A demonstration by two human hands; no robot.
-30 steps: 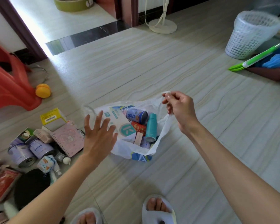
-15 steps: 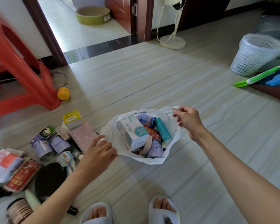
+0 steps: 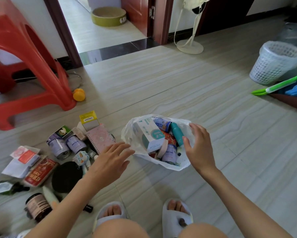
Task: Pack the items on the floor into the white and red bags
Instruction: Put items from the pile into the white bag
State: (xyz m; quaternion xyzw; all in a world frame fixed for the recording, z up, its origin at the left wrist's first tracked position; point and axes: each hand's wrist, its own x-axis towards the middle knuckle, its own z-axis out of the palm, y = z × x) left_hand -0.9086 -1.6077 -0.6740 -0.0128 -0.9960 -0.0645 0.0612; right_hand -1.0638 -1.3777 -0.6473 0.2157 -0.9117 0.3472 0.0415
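The white plastic bag (image 3: 168, 163) stands open on the floor in front of me. Inside are a white and teal box (image 3: 148, 134), a teal bottle (image 3: 177, 133), tins and a red packet. My left hand (image 3: 112, 158) hovers at the bag's left edge with fingers spread and holds nothing. My right hand (image 3: 198, 146) is spread over the bag's right side, also holding nothing. Loose items lie to the left: two purple tins (image 3: 66, 146), a pink notebook (image 3: 100, 138), a yellow box (image 3: 89, 120), a red packet (image 3: 40, 171), a black round pad (image 3: 67, 176), a brown jar (image 3: 37, 206).
A red plastic stool (image 3: 24, 66) stands at the far left with a yellow ball (image 3: 78, 94) beside it. A white mesh bin (image 3: 274, 63) and a green broom handle (image 3: 278, 85) are at the right. A fan base (image 3: 189, 47) stands near the doorway. My slippered feet (image 3: 144, 213) are below.
My right hand let go of the bag's handle and opened over the bag's right side. My left hand opened and moved to the bag's left edge. The view tilted up.
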